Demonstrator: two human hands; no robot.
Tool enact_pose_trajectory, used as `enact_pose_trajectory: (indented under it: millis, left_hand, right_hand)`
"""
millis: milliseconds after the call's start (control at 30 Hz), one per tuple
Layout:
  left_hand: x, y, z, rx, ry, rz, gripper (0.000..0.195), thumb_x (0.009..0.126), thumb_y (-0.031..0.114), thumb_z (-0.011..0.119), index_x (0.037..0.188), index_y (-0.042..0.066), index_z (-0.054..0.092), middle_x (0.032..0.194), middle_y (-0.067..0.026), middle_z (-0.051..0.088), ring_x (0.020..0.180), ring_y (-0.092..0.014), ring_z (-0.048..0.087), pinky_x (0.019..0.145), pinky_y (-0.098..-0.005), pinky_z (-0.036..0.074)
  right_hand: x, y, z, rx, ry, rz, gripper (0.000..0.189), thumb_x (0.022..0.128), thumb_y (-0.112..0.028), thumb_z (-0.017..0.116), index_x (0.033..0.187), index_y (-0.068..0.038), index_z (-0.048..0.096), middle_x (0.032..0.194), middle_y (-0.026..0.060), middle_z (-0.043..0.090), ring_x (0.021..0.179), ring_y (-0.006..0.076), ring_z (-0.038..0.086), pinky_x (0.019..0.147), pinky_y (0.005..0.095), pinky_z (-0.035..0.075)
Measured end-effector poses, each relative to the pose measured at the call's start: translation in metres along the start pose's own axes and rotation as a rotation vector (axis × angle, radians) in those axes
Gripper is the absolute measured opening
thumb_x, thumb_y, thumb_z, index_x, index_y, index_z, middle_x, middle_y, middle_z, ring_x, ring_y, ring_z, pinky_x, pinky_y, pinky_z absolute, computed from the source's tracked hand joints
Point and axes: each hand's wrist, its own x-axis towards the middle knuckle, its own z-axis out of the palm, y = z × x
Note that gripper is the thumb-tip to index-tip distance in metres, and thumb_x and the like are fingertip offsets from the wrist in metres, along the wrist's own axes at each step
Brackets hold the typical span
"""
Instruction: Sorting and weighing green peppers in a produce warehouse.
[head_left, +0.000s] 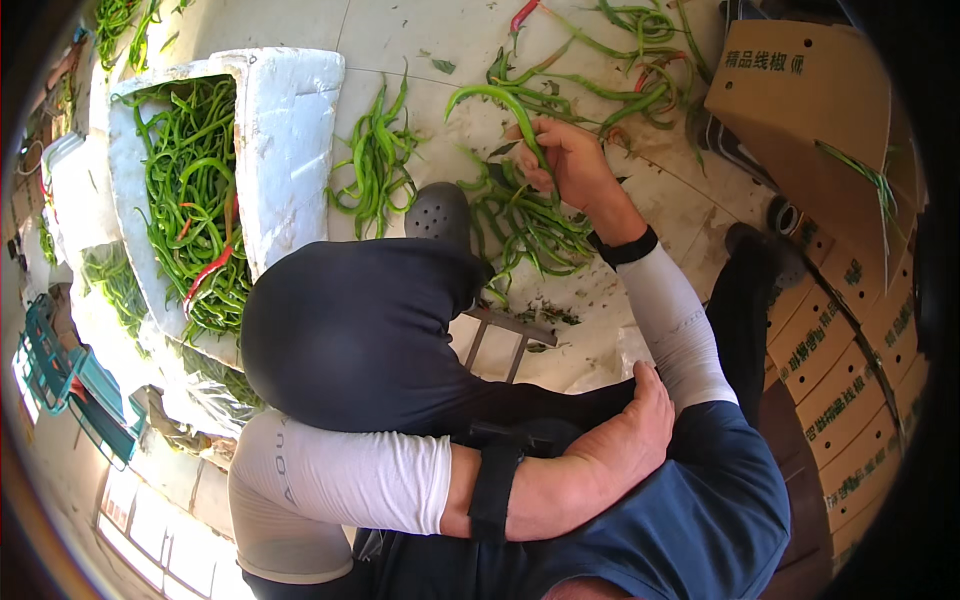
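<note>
My right hand (564, 161) holds a long green chili pepper (495, 94) by one end, its curved body pointing up and left. Below that hand, a pile of green chilies (532, 229) lies on the floor. My left hand (651, 420) reaches across my body and rests against the white sleeve of my right arm; nothing shows in it, and its palm is hidden. A smaller bunch of green chilies (375, 161) lies left of my shoe. More chilies, green with a few red (637, 90), are scattered beyond my right hand.
At left, a white foam box (289, 150) holds many green chilies and several red ones. Cardboard boxes (802, 82) stand at the right, more lined up below. A metal frame (499, 341) is between my legs. Teal plastic crates (97, 390) are at far left.
</note>
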Motion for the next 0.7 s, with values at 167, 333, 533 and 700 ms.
enact_pose_trajectory:
  millis: [167, 333, 533, 700]
  left_hand:
    - [-0.002, 0.007, 0.003, 0.012, -0.019, -0.002, 0.044, 0.097, 0.024, 0.046, 0.134, 0.002, 0.056, 0.120, -0.0214, 0.065, 0.113, -0.038, 0.060, 0.101, -0.0524, 0.043]
    - [-0.004, 0.013, 0.006, 0.021, -0.038, 0.000, 0.044, 0.097, 0.024, 0.046, 0.135, 0.003, 0.056, 0.121, -0.0216, 0.065, 0.114, -0.038, 0.060, 0.101, -0.0528, 0.043]
    - [-0.006, 0.021, 0.006, 0.044, -0.033, 0.027, 0.044, 0.097, 0.024, 0.046, 0.136, 0.005, 0.055, 0.121, -0.0218, 0.065, 0.114, -0.038, 0.060, 0.102, -0.0531, 0.042]
    - [-0.012, 0.029, 0.018, 0.038, -0.057, 0.030, 0.046, 0.096, 0.024, 0.048, 0.138, 0.005, 0.054, 0.124, -0.0204, 0.064, 0.115, -0.037, 0.059, 0.102, -0.0533, 0.041]
  right_hand:
    - [-0.009, -0.002, 0.011, 0.175, -0.041, 0.023, 0.040, 0.093, -0.017, 0.040, 0.124, 0.005, 0.054, 0.075, 0.0074, 0.055, 0.057, 0.0154, 0.045, 0.050, 0.0297, 0.035]
    - [-0.016, 0.002, 0.018, 0.226, -0.050, 0.005, 0.041, 0.099, -0.022, 0.042, 0.129, 0.004, 0.052, 0.073, 0.0045, 0.055, 0.055, 0.0138, 0.044, 0.050, 0.0286, 0.033]
    - [-0.030, 0.011, 0.015, 0.120, 0.031, -0.033, 0.040, 0.102, -0.027, 0.048, 0.129, 0.001, 0.054, 0.070, 0.0015, 0.052, 0.054, 0.0117, 0.044, 0.047, 0.0279, 0.034]
    - [-0.033, 0.049, -0.030, -0.634, 0.233, -0.004, 0.031, 0.095, -0.027, 0.056, 0.111, -0.001, 0.063, 0.071, 0.0068, 0.059, 0.056, 0.0193, 0.056, 0.051, 0.0343, 0.045]
